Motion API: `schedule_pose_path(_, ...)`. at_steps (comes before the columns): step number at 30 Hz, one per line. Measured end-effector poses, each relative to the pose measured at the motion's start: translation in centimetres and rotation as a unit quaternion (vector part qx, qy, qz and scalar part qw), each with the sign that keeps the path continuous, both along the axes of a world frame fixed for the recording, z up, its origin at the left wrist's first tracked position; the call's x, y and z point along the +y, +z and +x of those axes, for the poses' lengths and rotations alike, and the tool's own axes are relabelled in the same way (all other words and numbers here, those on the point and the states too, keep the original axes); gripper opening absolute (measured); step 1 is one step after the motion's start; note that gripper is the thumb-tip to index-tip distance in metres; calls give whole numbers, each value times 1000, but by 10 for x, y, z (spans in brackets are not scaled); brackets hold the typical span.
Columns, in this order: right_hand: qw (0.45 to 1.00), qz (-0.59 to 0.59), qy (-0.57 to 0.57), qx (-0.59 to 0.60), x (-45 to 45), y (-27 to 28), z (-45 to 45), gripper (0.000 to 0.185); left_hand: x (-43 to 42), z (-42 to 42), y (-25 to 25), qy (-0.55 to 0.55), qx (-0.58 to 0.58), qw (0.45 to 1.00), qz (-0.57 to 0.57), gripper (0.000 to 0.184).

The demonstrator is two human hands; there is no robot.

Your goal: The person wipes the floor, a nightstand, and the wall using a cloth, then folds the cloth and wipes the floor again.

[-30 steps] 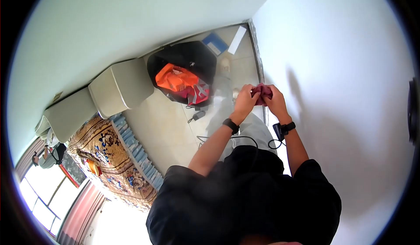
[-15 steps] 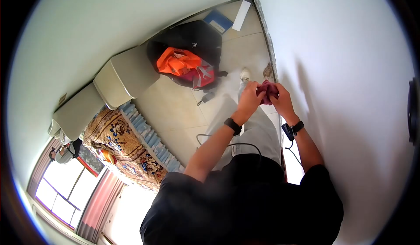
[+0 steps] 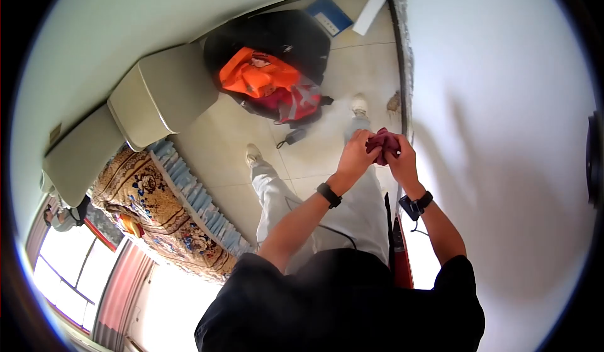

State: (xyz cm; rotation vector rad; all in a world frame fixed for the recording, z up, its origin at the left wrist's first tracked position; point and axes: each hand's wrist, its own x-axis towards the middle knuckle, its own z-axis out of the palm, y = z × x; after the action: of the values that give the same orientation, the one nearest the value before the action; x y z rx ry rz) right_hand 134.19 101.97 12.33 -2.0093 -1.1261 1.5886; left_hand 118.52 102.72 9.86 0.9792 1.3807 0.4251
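Note:
A crumpled dark red cloth (image 3: 384, 143) is bunched between my two hands, held out in front of my body near the wall. My left hand (image 3: 357, 156) grips its left side, with the fingers curled into the fabric. On the other side, my right hand (image 3: 403, 162) pinches the cloth with thumb and fingers. Some of the fingertips are hidden in its folds. Each wrist wears a black band, and a small dark device (image 3: 412, 207) sits on the right one.
A black bag (image 3: 264, 31) with an orange bag (image 3: 258, 75) lies on the tiled floor. Beyond are a blue box (image 3: 329, 16) and a white box (image 3: 370, 12). Beige cabinets (image 3: 141, 103) and a bed with patterned cover (image 3: 151, 195) stand left. A white wall (image 3: 491, 69) is close right.
My viewpoint has shifted, and both of my legs now show, with the left foot out on the tiles. Both hands still hold the cloth, slightly lower in view.

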Motion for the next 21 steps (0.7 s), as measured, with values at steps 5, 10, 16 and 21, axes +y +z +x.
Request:
schedule_pose_path(5,1000,5,9,5,-38,-32,-138,34,-42,-142,-40,6,-10,1000,25,27)
schedule_pose_path(10,999,39,-15,34,-75,-51,-306,32,-74,-317,-34,-56,17,994,88,27)
schedule_pose_path(16,992,82,65,66,-136,-78,-491,38,-139,-505,-55,87,24,995,32,23)
schedule_pose_path(21,986,47,124,103,-166,-84,-590,49,-186,-601,-62,141,67,987,43,25)
